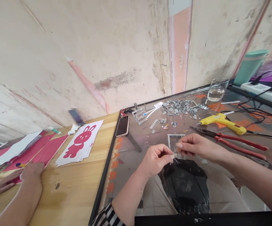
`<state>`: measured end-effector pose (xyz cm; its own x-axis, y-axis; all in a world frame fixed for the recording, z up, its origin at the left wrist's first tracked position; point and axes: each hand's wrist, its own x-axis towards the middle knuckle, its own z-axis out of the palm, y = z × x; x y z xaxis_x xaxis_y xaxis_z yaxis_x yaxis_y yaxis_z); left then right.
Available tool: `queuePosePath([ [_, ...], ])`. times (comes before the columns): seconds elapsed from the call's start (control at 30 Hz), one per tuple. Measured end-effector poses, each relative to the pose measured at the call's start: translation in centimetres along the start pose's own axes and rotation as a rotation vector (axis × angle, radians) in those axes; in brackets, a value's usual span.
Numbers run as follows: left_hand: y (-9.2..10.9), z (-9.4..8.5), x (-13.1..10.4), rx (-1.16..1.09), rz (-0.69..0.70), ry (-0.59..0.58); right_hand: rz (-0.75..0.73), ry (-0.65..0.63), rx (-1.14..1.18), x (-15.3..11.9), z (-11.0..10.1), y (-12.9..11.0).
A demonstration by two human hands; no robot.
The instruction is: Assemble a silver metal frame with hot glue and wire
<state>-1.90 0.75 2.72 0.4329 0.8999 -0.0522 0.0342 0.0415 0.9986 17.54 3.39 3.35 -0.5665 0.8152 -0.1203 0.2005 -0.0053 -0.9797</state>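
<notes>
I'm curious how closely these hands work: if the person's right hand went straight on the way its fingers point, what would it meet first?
Most likely the left hand: the fingers of the right hand point towards it, though depth is hard to judge.

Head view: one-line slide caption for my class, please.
Wearer's left hand pinches white strands near right hand, pliers and glue gun.

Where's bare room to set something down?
The wooden table, between rabbit sheet, co-worker's forearm and black rim. Smaller: glossy tabletop between orange lettering and left hand. Crowded: the metal pieces, and the right side with hot-glue gun and needle-nose pliers.
</notes>
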Motion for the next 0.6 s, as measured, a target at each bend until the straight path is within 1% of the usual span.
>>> queuePosePath([
  [0.07, -0.2, -0.1, 0.2, -0.152, -0.033, -0.009, -0.173, 0.094, -0.184, -0.4, -0.4, -0.6],
  [0.13, -0.3, -0.2, 0.2, -0.281, -0.057, -0.025, -0.359, 0.155, -0.371, -0.7, -0.6, -1.1],
  [0.2, -0.2, -0.1, 0.2, -0.372, -0.079, -0.049, -0.525, 0.174, -0.552, -0.9, -0.4, -1.1],
  [0.27, -0.2, 0.0, 0.1, -0.420, -0.089, -0.068, -0.652, 0.167, -0.694, -0.9, -0.2, -0.8],
  [0.33, -0.1, 0.1, 0.1, -0.441, -0.094, -0.082, -0.728, 0.168, -0.794, -0.8, 0.0, -0.5],
  [0.43, -0.2, 0.3, 0.1, -0.457, -0.100, -0.104, -0.784, 0.189, -0.883, -0.7, 0.0, -0.1],
  [0.5, -0.3, 0.4, 0.1, -0.467, -0.110, -0.121, -0.817, 0.199, -0.912, -0.7, -0.1, 0.0],
  [0.6, -0.4, 0.5, 0.0, -0.457, -0.122, -0.138, -0.859, 0.180, -0.915, -0.9, 0.0, -0.2],
])
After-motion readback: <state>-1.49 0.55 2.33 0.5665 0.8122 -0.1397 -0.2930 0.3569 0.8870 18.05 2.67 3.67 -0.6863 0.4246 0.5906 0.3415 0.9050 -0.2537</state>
